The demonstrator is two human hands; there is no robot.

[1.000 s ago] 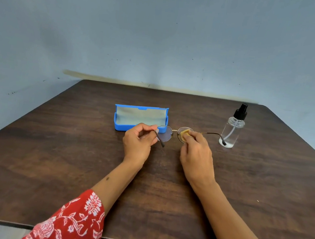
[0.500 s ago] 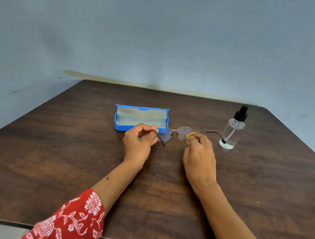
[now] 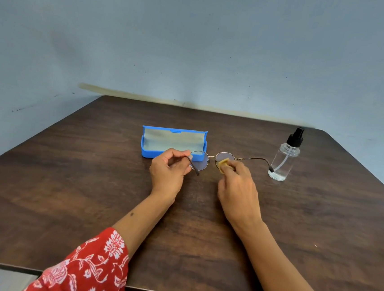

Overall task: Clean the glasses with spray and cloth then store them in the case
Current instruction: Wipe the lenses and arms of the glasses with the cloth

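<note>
1. The glasses [image 3: 211, 157] are held over the middle of the dark wooden desk [image 3: 64, 191], just in front of the case [image 3: 172, 143], with their lenses facing the person.
2. The left hand [image 3: 168, 170] has its fingers curled and pinches the frame at the left lens, near the hinge; the left temple arm sticks out past the fingers, pointing down towards the desk.
3. The right hand [image 3: 236, 184] pinches a small yellow cloth [image 3: 223, 163] between thumb and fingertips and presses it against the lower part of the right lens.
4. The right temple arm is unfolded and stretches sideways to the right; its dark tip appears in front of the spray bottle [image 3: 284, 159], though whether they touch cannot be told.
5. The case is blue, lies open with its lid raised, and shows a grey lining; it sits behind the left hand.
6. The spray bottle is clear with a black pump top, stands upright on the desk to the right of the glasses, and holds a little liquid at the bottom.
7. A red sleeve [image 3: 87, 269] with a white flower pattern covers the left upper forearm at the near edge of the desk.
</note>
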